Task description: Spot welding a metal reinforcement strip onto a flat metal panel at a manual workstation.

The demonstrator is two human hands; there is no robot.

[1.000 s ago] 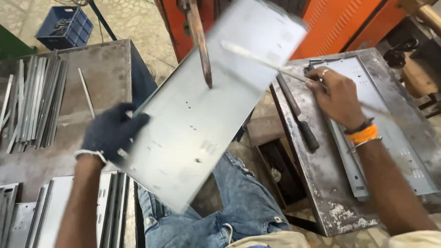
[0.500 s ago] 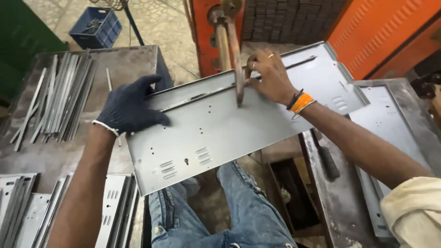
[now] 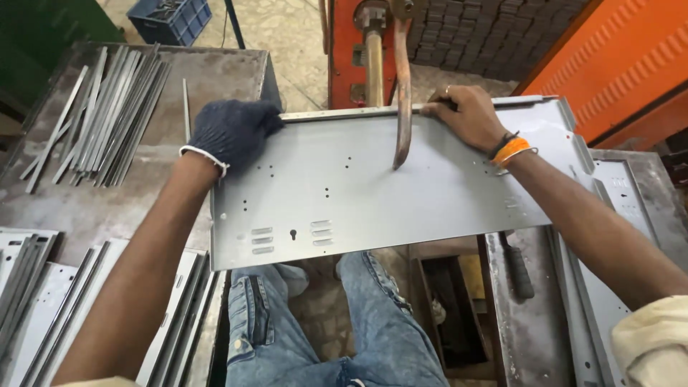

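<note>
- I am watching the flat grey sheet-metal panel (image 3: pixel 380 190) settling level across the lap, where half a second ago it was lying tilted and a second ago it was swinging steeply on end; I judge the positioning is nearly finished.
- My left hand in the dark knitted glove (image 3: pixel 231 132) is pressing down on the panel's far left corner, fingers curled together over the folded edge and gripping it.
- My bare right hand with the orange wristband (image 3: pixel 467 116) is now pinching a thin strip along the far edge, fingers closed on it, having come over from the right-hand bench.
- The curved rusty metal arm (image 3: pixel 401 93) of the orange machine (image 3: pixel 347 50) is hanging with its tip just above or touching the panel's middle; I cannot tell which.
- The panel is showing small punched holes, three louvre slots either side of a keyhole near the front edge, and bent flanges at the right end.
- A pile of grey metal strips (image 3: pixel 100 107) is lying on the worn steel table (image 3: pixel 86 208) at left.
</note>
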